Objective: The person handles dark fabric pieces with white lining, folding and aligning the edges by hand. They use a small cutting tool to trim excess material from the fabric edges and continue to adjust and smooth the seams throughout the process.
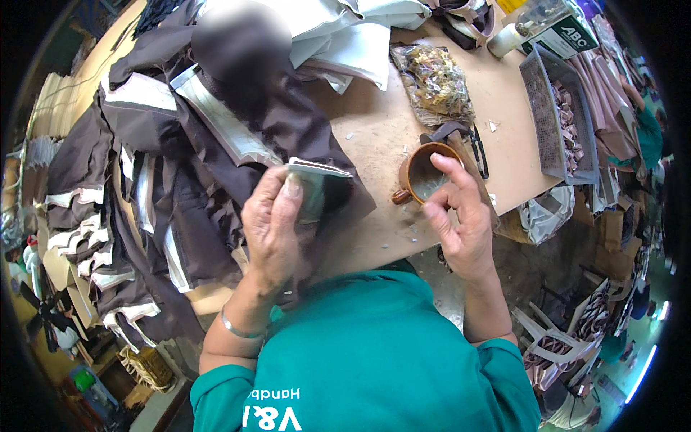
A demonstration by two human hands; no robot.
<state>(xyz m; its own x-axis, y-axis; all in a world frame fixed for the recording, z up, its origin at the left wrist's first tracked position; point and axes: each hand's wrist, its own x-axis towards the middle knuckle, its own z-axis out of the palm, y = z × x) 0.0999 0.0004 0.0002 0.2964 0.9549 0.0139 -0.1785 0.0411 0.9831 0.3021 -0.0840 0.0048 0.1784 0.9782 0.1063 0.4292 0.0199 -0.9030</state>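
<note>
My left hand pinches a small, flat, folded fabric piece with a pale layered edge between thumb and fingers. Just behind it lies dark brown fabric, partly hidden by that hand. My right hand is raised at the near side of a brown mug, its fingers half curled and apart, with nothing visible between them. The mug stands upright near the table's front edge, and something pale and hard to make out shows inside it. Whether the right fingers touch the rim, I cannot tell.
Dark fabric panels with white strips cover the table's left side. Beyond the mug are a plastic bag of small scraps, a dark-bladed tool and a grey basket holding pinkish pieces. A white chair stands at lower right.
</note>
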